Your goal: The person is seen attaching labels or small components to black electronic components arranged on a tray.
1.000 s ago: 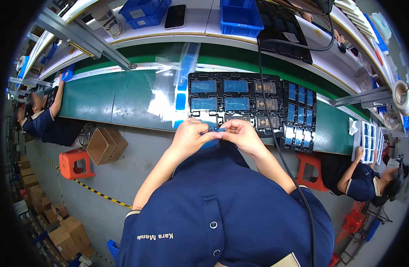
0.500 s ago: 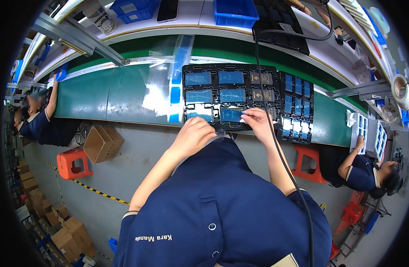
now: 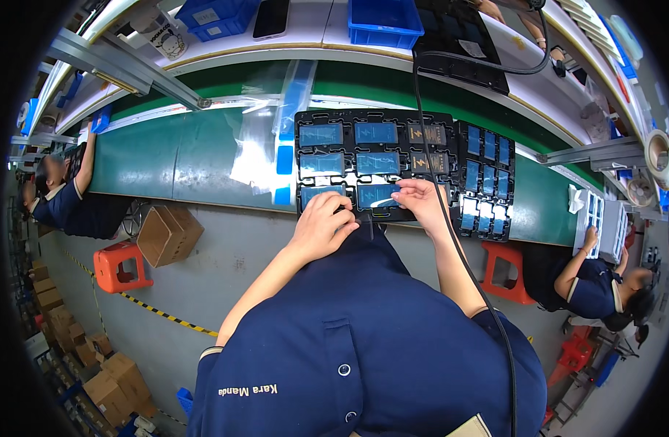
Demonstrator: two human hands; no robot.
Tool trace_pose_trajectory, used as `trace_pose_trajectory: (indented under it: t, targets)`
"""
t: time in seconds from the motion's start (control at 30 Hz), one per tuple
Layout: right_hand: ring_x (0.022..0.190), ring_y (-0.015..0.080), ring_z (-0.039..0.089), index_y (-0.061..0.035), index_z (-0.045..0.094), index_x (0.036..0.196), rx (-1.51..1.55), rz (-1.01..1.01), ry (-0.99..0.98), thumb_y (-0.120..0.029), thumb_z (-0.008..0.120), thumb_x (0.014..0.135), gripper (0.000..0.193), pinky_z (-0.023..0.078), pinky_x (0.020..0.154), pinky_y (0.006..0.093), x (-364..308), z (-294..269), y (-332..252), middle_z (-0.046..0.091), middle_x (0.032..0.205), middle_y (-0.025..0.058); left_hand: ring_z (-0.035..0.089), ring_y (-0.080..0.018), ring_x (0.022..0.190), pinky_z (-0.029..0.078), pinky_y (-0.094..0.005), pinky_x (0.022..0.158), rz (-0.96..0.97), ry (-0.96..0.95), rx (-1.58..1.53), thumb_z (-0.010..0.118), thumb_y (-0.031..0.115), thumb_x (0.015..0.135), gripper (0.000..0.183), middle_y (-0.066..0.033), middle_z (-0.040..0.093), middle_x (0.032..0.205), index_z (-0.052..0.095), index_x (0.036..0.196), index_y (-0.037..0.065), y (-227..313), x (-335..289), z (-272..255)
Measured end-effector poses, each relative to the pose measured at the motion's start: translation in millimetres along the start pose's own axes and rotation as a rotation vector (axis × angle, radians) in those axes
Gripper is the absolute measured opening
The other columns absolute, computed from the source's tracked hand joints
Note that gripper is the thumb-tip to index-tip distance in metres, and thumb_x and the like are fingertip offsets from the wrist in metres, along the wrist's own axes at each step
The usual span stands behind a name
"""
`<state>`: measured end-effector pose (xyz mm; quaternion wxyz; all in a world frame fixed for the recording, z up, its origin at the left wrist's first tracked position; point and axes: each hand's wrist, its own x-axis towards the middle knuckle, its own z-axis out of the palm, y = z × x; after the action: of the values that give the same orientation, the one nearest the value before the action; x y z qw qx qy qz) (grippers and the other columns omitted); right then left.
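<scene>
Front-middle flat piece (image 3: 369, 198) in the black tray (image 3: 403, 142), bare a second ago, now wears blue film (image 3: 382, 191), leaving bare pieces (image 3: 440, 164) visible only in the right column; right hand (image 3: 420, 204)'s fingertips bunched at its edge, left hand (image 3: 320, 226)'s curled alongside, can't tell if gripping; neighbouring tray (image 3: 487, 162) holds nine blue-faced pieces (image 3: 488, 177).

Your left hand (image 3: 323, 224) hangs loosely curled, your right hand (image 3: 420, 205) near it, thumb and fingertips (image 3: 398, 195) close together, forearms (image 3: 265, 288) angled inward.
</scene>
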<state>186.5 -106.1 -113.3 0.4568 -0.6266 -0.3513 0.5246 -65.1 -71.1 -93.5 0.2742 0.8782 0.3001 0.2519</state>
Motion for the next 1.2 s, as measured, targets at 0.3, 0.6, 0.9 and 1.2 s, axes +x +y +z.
trace_pose_trajectory:
  t: [0.3,0.6,0.9,1.2]
  targets:
    - [0.070,0.0064,0.061,0.0012,0.066,0.103,0.024,0.061,-0.007,-0.001,0.075,0.077,0.027,0.051,0.062,0.0185,-2,1,-3,0.065,0.083,0.0027,0.051,-0.0282,0.106,0.039,-0.0419,0.091,0.005,-0.013,0.010,0.069,0.022,0.080,0.015,-0.0046,0.056,0.101,0.061,0.080,0.009,-1,4,-1]
    - [0.071,0.0067,0.062,0.0003,0.066,0.104,-0.066,0.044,-0.001,-0.001,0.075,0.077,0.028,0.052,0.063,0.0188,0,1,1,0.065,0.084,0.0027,0.050,-0.0288,0.110,0.037,-0.0418,0.094,0.027,-0.054,0.030,0.066,0.022,0.083,0.012,-0.0016,0.058,0.121,0.061,0.082,0.010,0,7,-4]
    - [0.063,0.0066,0.057,0.0011,0.065,0.108,-0.413,-0.189,0.107,-0.001,0.074,0.074,0.035,0.046,0.059,0.0195,-9,20,-12,0.063,0.080,0.0024,0.048,-0.0300,0.114,0.036,-0.0421,0.094,0.030,-0.119,0.094,0.063,0.022,0.085,0.012,0.0014,0.060,0.125,0.062,0.084,0.011,1,6,-5]
    - [0.101,0.0182,0.060,-0.0009,0.057,0.122,-0.014,-0.204,-0.264,-0.021,0.062,0.092,0.036,0.050,0.084,0.0303,-38,47,-21,0.061,0.111,0.0114,0.054,-0.0269,0.110,0.037,-0.0392,0.095,-0.024,-0.152,-0.310,0.063,0.005,0.081,0.004,-0.0037,0.066,0.109,0.064,0.085,0.006,19,13,-23]
